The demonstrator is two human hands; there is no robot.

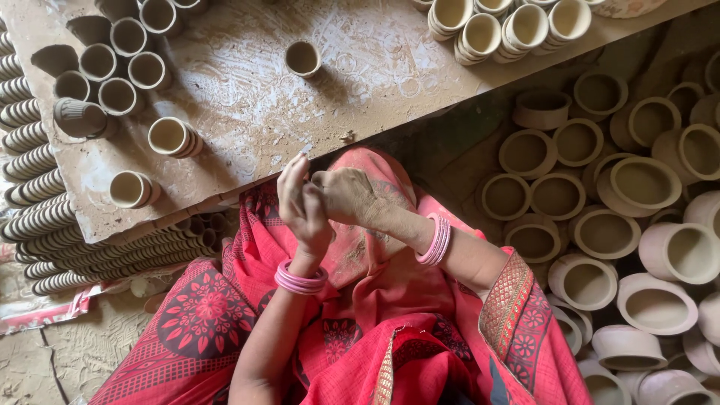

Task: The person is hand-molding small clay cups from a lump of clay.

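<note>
At the centre of the frame the two hands meet just above the lap — the left hand point(302, 204) is raised with its palm side turned away, fingers lifted and slightly curled, and a small pale sliver shows at the tip of its topmost finger; whether the fingers pinch it or it merely sticks there I cannot tell. The right hand point(347, 196), dusted with dry clay, is loosely clenched and pressed against the left, its knuckles toward the camera; anything inside the fist is hidden. Both forearms rise from the lower edge of the frame, elbows bent, each wrist ringed with pink bangles point(301, 280), above a red patterned garment point(420, 330). Just beyond the fingertips lies a clay-smeared board point(247, 97) — small clay cups stand or lie on it, the nearest on its side point(173, 137), one alone upright point(303, 58). Long stacked rows of cups point(34, 161) fill the left edge; larger clay pots point(645, 184) crowd the right side.
</note>
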